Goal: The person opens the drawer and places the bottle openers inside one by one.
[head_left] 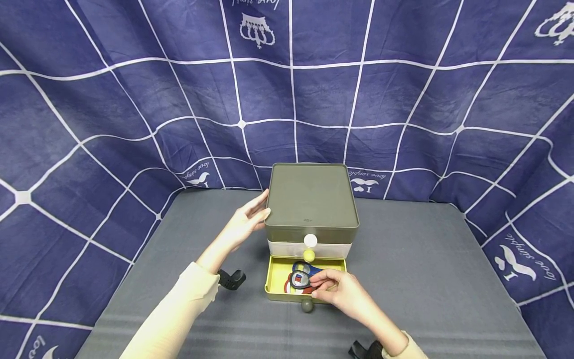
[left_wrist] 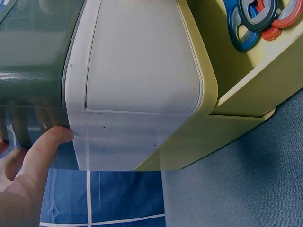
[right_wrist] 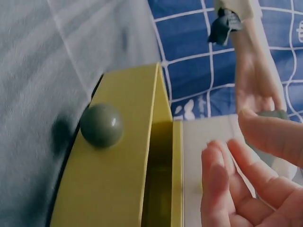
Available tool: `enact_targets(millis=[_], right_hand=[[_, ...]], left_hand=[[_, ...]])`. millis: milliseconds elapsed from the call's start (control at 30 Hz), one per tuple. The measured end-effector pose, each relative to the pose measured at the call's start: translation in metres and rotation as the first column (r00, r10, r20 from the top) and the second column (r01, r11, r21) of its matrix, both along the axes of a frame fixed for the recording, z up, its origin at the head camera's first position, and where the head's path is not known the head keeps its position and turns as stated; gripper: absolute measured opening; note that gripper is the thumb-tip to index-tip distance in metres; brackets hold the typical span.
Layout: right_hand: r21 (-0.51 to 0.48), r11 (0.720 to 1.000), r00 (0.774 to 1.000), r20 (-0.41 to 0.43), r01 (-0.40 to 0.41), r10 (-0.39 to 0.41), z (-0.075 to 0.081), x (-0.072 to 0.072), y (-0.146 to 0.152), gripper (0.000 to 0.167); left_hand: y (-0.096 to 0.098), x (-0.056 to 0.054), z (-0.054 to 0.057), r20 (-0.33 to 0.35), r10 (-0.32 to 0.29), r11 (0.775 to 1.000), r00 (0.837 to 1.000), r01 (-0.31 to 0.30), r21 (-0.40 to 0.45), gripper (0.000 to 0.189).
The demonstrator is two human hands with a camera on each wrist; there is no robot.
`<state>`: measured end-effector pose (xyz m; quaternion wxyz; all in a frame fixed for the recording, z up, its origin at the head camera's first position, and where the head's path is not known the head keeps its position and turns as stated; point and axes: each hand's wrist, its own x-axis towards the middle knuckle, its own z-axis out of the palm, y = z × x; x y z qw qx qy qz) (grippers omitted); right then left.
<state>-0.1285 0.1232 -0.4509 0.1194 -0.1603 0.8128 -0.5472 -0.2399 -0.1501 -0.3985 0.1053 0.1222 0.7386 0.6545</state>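
A small drawer cabinet [head_left: 311, 197] has a dark green top tier, a white middle tier and a yellow bottom tier. Its yellow bottom drawer [head_left: 274, 275] is pulled out. Inside lie a black-rimmed magnifying glass [head_left: 292, 280], a blue one [head_left: 296, 266] and a red one [head_left: 286, 286], overlapping. My right hand [head_left: 338, 291] reaches over the drawer's right part, fingertips by the black handle. In the right wrist view its thumb and fingers stand apart, with nothing visible between them. My left hand [head_left: 242, 227] rests against the cabinet's left side, touching the green tier.
White [head_left: 310, 240], yellow [head_left: 309, 256] and grey-green [head_left: 307, 305] round knobs stick out from the tiers' fronts. A grey cloth [head_left: 417, 269] covers the table. Behind and at the sides hangs a blue curtain [head_left: 323, 99] with white lines.
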Motion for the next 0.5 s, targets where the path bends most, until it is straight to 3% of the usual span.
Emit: enact_targets(millis=[233,367,500], right_hand=[[-0.101,0.987,0.987,0.088,-0.125,0.134,-0.006,0.017,-0.002,0.028],[-0.109,0.984,0.973,0.171,-0.140,0.157,-0.018,0.025,-0.005,0.026],[-0.156,0.981,0.938,0.306,-0.119,0.162,-0.036,0.035,-0.010,0.024]], left_hand=[[0.000,0.001,0.001,0.005,0.001,1.000,1.000,-0.001,0.000,0.061],[0.000,0.000,0.001,0.008,0.004,1.000,1.000,-0.004,-0.004,0.061],[0.000,0.000,0.001,0.008,0.004,1.000,1.000,-0.004,-0.008,0.061]])
